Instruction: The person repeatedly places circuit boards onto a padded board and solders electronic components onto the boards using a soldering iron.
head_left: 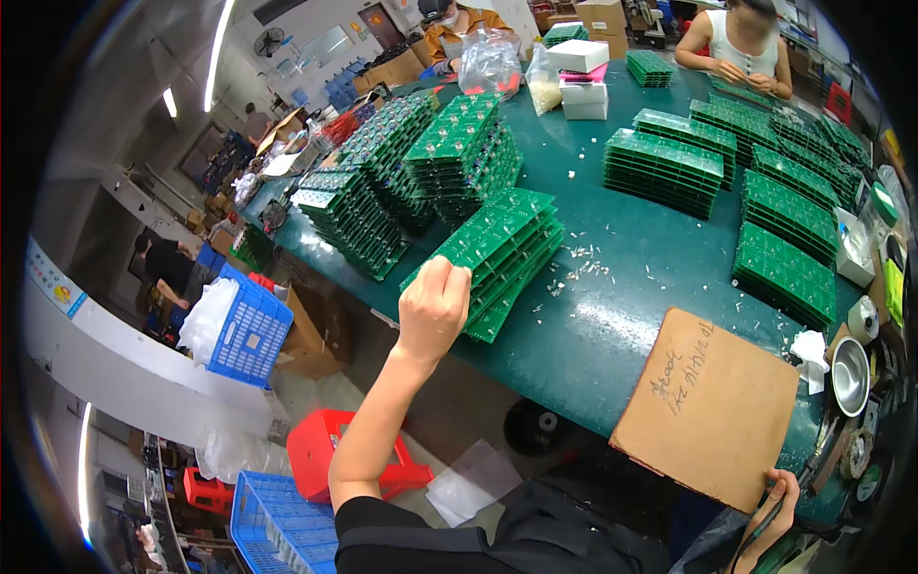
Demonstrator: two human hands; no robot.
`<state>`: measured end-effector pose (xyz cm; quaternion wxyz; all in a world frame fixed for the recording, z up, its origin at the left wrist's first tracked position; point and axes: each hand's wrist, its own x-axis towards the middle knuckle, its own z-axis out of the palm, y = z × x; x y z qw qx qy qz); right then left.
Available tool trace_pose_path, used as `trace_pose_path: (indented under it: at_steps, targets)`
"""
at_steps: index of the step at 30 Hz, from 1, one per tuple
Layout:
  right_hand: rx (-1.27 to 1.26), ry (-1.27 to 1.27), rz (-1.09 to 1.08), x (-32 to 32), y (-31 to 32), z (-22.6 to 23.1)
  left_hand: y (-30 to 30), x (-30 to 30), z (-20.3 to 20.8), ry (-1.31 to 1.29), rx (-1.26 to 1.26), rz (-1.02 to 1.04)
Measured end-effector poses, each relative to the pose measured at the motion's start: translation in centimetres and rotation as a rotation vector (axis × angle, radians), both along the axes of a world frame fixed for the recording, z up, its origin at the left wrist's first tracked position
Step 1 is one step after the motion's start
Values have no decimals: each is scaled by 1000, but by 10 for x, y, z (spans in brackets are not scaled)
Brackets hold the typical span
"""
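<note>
My left hand (435, 304) is closed at the near corner of a small stack of green circuit boards (507, 239). Its fingers curl over the edge of a board, and the fingertips are hidden. The boards in this stack lie tilted and slightly fanned, with gaps between them. At the lower right, my right hand (776, 512) is closed around a dark pen-shaped tool (765, 524) with a cord. This hand is beside the corner of a brown cardboard sheet (712, 411) with handwriting on it, lying at the table's near edge.
Tall stacks of circuit boards (454, 134) stand behind on the green table (555, 354); more stacks (784, 273) fill the right. Small white scraps (583, 260) are scattered mid-table. A metal bowl (850, 376) sits far right. Two people work across the table. A red stool (320, 454) stands below left.
</note>
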<state>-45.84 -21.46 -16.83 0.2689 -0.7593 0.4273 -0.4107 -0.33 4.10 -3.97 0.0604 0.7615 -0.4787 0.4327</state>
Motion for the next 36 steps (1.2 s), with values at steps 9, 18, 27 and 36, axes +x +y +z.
trace_pose_path:
  at_steps: [9,18,27,36]
  targets:
    - [-125,142,453,-13,-7,26,-59,-74,16,465,-216,-266]
    - [-249,355,548,-16,-11,36,-308,-56,-80,903,-202,-619]
    - [-197,-327,246,-54,-24,65,-411,-39,-123,1484,19,-383]
    - [78,-464,241,-23,-57,45,-406,-45,-96,1847,14,-318]
